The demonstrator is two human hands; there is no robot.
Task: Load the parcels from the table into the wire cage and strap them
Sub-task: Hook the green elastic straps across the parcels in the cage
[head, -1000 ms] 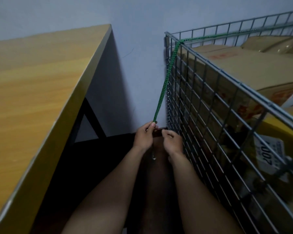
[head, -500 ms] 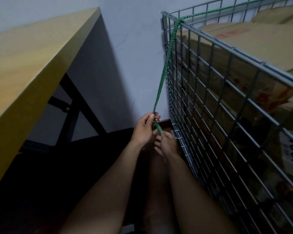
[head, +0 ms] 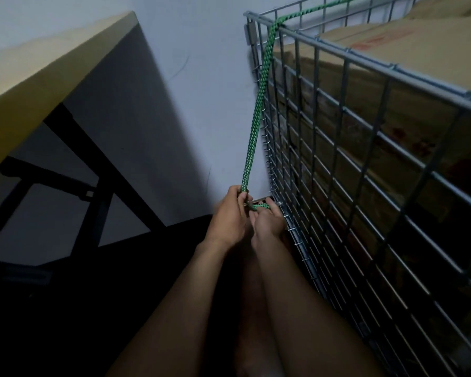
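A grey wire cage fills the right side, packed with brown cardboard parcels. A green and black braided strap comes over the cage's top corner and runs taut down its outer corner. My left hand grips the strap low down near the floor. My right hand pinches the strap's free end, which bends sideways toward the cage's bottom corner. Whatever sits at the strap's tip is hidden by my fingers.
A wooden table with black metal legs stands on the left. A pale wall lies behind the gap between table and cage. The floor below is dark.
The view has dropped lower and nearer the cage. The strap's free end now bends sideways toward the cage base, with my right hand up at it.
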